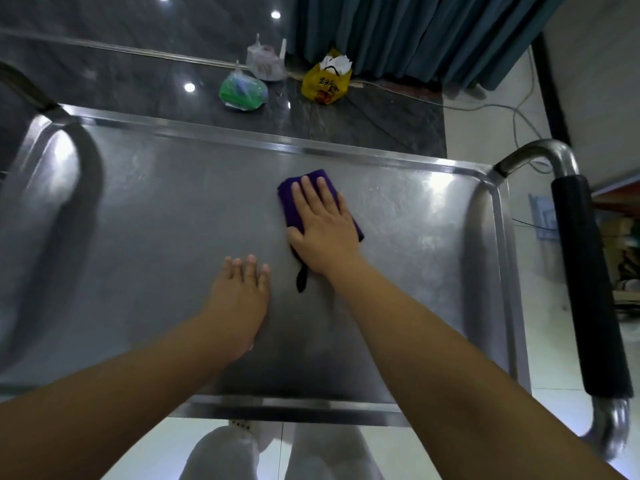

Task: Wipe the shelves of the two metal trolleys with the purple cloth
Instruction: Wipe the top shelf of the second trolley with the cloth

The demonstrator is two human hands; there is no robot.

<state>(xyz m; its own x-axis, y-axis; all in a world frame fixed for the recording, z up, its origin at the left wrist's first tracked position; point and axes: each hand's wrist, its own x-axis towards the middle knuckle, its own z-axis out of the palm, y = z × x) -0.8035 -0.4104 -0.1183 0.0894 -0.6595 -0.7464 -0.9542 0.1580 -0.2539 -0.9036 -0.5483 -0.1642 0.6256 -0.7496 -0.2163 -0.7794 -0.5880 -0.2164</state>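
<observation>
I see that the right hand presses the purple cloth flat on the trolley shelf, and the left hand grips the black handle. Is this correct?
Not quite. The left hand does not grip the black handle; it lies flat on the bare trolley shelf, as the head view shows. The right hand does press the purple cloth flat on that shelf.

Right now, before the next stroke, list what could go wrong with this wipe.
1. The right hand presses the folded purple cloth with flat fingers, not curled round it; a quick stroke might leave it behind.
2. The bare left hand rests on the shiny metal trolley shelf and may smudge it.
3. The cloth's black loop trails loose and could drag streaks.
</observation>
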